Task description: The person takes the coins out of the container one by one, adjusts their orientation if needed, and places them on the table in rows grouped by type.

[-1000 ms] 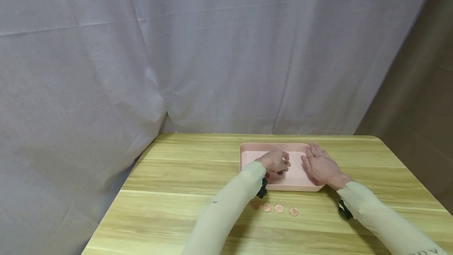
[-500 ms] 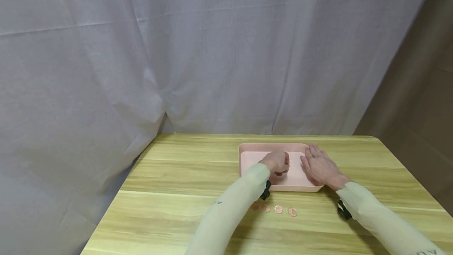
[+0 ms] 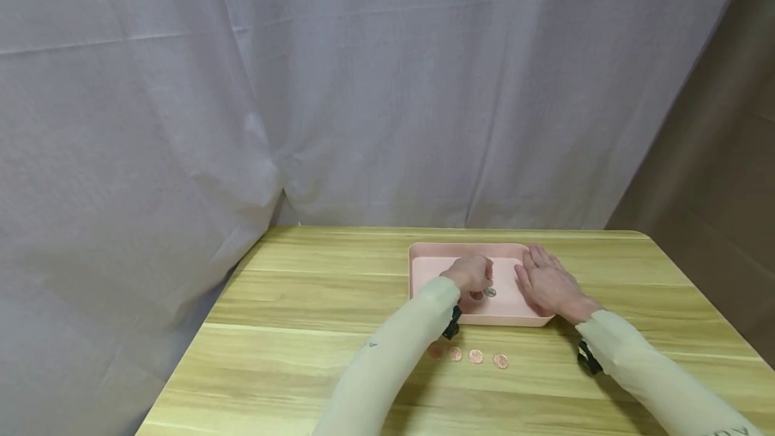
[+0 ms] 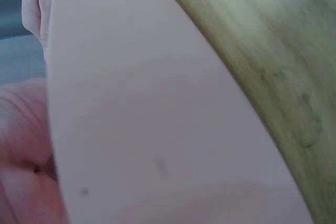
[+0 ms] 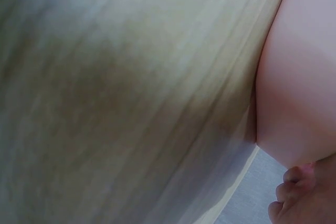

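Observation:
A shallow pink tray (image 3: 436, 249) lies on the wooden table. Over its middle, my left hand (image 3: 469, 273) reaches down with curled fingers. A silver coin (image 3: 490, 293) shows right at the fingertips, with a darker coppery coin (image 3: 477, 295) beside it under the hand. I cannot tell whether the fingers hold a coin. My right hand (image 3: 552, 286) rests across the tray's right rim, fingers straight. In the left wrist view the tray wall (image 4: 157, 93) hides most of the left hand (image 4: 23, 145). Curled fingers (image 5: 286, 195) show at the corner of the right wrist view.
Several copper coins (image 3: 475, 356) lie in a row on the table (image 3: 290, 355) in front of the tray, partly beside the left sleeve (image 3: 387, 362). A grey curtain (image 3: 363, 99) hangs behind the table's far edge.
My left hand's fingers have curled in and drawn slightly left, and the silver coin now shows at the fingertips. My right hand and the row of coins have stayed in place.

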Available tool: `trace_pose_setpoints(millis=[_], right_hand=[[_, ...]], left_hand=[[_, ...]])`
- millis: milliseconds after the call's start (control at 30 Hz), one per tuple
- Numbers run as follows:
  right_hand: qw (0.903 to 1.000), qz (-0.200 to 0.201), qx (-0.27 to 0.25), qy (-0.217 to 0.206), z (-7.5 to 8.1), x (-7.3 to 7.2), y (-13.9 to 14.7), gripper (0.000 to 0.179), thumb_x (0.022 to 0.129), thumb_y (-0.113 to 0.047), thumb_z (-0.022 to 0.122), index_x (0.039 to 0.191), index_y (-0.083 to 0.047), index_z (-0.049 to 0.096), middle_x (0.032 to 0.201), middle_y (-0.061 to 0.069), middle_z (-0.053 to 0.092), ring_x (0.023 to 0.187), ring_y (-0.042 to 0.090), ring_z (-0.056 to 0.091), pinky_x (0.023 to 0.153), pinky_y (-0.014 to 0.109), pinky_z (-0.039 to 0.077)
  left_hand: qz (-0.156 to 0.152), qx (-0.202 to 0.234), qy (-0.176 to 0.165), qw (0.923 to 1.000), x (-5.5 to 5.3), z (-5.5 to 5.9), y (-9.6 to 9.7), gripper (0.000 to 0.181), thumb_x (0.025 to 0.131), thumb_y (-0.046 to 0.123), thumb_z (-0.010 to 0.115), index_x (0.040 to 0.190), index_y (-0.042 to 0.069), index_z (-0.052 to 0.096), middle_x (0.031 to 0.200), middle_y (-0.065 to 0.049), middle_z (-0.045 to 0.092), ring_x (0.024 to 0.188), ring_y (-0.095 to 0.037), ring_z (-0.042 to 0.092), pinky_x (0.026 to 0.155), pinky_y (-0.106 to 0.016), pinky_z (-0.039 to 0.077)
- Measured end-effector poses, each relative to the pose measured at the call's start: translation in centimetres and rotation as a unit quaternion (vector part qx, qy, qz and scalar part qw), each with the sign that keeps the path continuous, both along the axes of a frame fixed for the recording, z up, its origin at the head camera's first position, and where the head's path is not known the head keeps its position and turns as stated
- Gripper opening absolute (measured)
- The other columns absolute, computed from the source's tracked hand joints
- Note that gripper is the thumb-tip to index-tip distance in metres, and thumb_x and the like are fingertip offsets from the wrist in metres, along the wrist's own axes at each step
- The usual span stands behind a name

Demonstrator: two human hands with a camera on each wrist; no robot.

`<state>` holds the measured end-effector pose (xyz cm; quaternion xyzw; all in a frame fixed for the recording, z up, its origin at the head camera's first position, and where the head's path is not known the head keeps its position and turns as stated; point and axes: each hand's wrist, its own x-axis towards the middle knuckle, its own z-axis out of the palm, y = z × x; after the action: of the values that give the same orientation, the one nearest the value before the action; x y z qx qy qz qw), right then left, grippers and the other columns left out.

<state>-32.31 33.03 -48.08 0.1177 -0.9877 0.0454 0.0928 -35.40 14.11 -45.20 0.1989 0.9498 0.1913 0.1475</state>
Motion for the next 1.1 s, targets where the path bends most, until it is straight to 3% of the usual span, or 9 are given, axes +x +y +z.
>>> trace_pose_setpoints(millis=[167,400,600,767,867,1100], right_hand=[[1.0,0.003,0.001,-0.003,0.1,0.1,-0.1,0.061,0.107,-0.033,0.028,0.144,0.017,0.03,0.153,0.037,0.023,0.143,0.052,0.023,0.116,0.061,0.02],[1.0,0.008,0.0,-0.001,0.0,-0.1,0.0,0.062,0.106,-0.033,0.028,0.144,0.017,0.029,0.153,0.037,0.023,0.143,0.052,0.022,0.116,0.061,0.02],[0.9998,0.015,-0.002,0.011,-0.3,-0.3,0.2,0.062,0.106,-0.033,0.028,0.142,0.017,0.032,0.151,0.038,0.026,0.141,0.053,0.025,0.115,0.061,0.022],[0.9998,0.016,0.002,0.008,-0.5,-0.3,0.2,0.062,0.107,-0.033,0.026,0.143,0.017,0.031,0.151,0.038,0.025,0.141,0.053,0.024,0.116,0.061,0.021],[0.9999,0.015,0.001,0.001,-0.4,-0.3,0.2,0.063,0.107,-0.034,0.025,0.143,0.017,0.03,0.152,0.038,0.024,0.142,0.053,0.023,0.116,0.061,0.021],[0.9999,0.017,-0.001,0.0,0.1,0.0,0.2,0.061,0.107,-0.032,0.026,0.142,0.018,0.031,0.151,0.039,0.025,0.141,0.053,0.024,0.115,0.061,0.021]], left_hand=[[-0.019,-0.016,0.006,0.9997,0.0,0.1,-0.3,0.007,0.095,0.025,0.065,0.094,0.02,0.061,0.066,0.003,0.066,0.059,-0.01,0.06,0.045,-0.028,0.048],[-0.074,-0.069,0.045,0.9939,0.2,0.4,-0.4,0.004,0.097,0.024,0.062,0.097,0.02,0.061,0.067,0.007,0.057,0.062,-0.007,0.052,0.06,-0.02,0.043],[-0.066,-0.088,0.036,0.9932,0.3,0.6,0.0,0.004,0.097,0.024,0.06,0.093,0.022,0.06,0.069,0.006,0.059,0.06,-0.01,0.053,0.058,-0.024,0.043],[-0.059,-0.071,0.027,0.9954,0.5,0.5,-0.1,0.011,0.094,0.023,0.067,0.099,0.023,0.057,0.08,0.007,0.059,0.07,-0.01,0.054,0.062,-0.024,0.045],[-0.066,-0.052,0.023,0.9962,0.6,0.5,-0.2,0.009,0.095,0.022,0.064,0.097,0.022,0.056,0.078,0.007,0.059,0.064,-0.009,0.053,0.06,-0.023,0.044],[-0.114,-0.014,0.047,0.9922,0.9,1.0,0.0,0.009,0.097,0.016,0.058,0.089,0.02,0.055,0.076,0.011,0.063,0.055,-0.004,0.053,0.058,-0.017,0.043]])
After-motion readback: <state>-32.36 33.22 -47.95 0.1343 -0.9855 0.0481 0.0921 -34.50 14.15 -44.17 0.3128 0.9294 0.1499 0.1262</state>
